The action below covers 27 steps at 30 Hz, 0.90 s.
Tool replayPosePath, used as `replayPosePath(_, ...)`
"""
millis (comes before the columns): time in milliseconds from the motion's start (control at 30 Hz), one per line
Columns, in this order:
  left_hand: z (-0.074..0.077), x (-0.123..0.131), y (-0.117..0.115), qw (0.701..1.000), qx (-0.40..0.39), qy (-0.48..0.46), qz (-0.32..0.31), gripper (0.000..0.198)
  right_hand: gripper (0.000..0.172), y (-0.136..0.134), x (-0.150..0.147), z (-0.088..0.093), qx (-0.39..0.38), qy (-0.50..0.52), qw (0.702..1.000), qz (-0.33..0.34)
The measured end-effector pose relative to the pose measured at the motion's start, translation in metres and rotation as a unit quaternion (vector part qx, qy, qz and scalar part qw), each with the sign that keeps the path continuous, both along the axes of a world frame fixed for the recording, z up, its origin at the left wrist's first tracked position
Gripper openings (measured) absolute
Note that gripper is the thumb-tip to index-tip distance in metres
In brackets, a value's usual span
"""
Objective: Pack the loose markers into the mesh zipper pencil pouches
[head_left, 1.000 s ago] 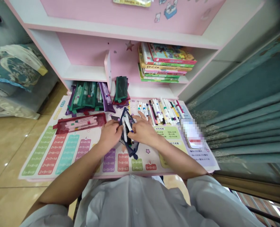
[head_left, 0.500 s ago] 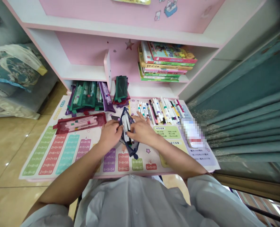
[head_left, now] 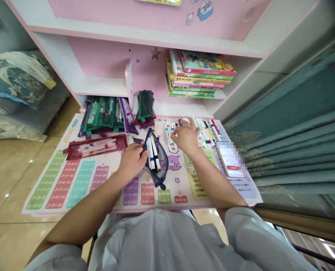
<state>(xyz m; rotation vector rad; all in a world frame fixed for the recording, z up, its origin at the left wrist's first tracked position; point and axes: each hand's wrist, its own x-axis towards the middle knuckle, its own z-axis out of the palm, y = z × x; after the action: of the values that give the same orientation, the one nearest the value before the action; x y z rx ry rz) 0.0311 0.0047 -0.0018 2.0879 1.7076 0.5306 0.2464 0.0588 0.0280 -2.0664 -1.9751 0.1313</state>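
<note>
The left hand (head_left: pixel 132 160) has its fingers at the near-left edge of the navy mesh pouch (head_left: pixel 163 162), though whether they pinch it cannot be told, while the right hand (head_left: pixel 186 137) spreads its fingers apart over the loose markers (head_left: pixel 205 131). The pouch lies gaping on the printed desktop (head_left: pixel 194 194), a dark-rimmed, pointed oval of see-through netting, with white-barrelled, dark-banded pens (head_left: pixel 155 152) lying lengthwise inside.

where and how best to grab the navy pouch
Probably pinch the navy pouch by its right rim, coming from the right: that rim bows outward, clear of the markers inside, while the left hand is at the opposite side.
</note>
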Motion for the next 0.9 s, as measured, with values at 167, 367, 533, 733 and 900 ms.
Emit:
replayPosePath(167, -0.001, -0.001, 0.000, 1.000, 0.004, -0.003, -0.005, 0.033, 0.026, 0.019, 0.016, -0.011, -0.065, -0.057, 0.995, -0.055)
replayPosePath(367, -0.001, -0.001, 0.000, 1.000, -0.002, -0.003, -0.005, 0.032, 0.022, 0.018, 0.004, -0.025, -0.077, -0.055, 0.996, 0.000)
replayPosePath(533, 0.002, 0.000, 0.000, 1.000, -0.006, 0.001, -0.009, 0.033, 0.028, 0.015, -0.006, -0.041, -0.048, -0.089, 0.995, 0.027)
replayPosePath(733, 0.003, 0.001, -0.001, 1.000, -0.009, 0.013, -0.003, 0.032, 0.041, 0.014, -0.009, -0.045, -0.086, -0.141, 0.986, 0.019)
replayPosePath(900, 0.002, 0.002, 0.000, 1.000, -0.011, 0.018, -0.001, 0.032, 0.045, 0.010, -0.015, -0.041, -0.101, -0.153, 0.983, 0.018)
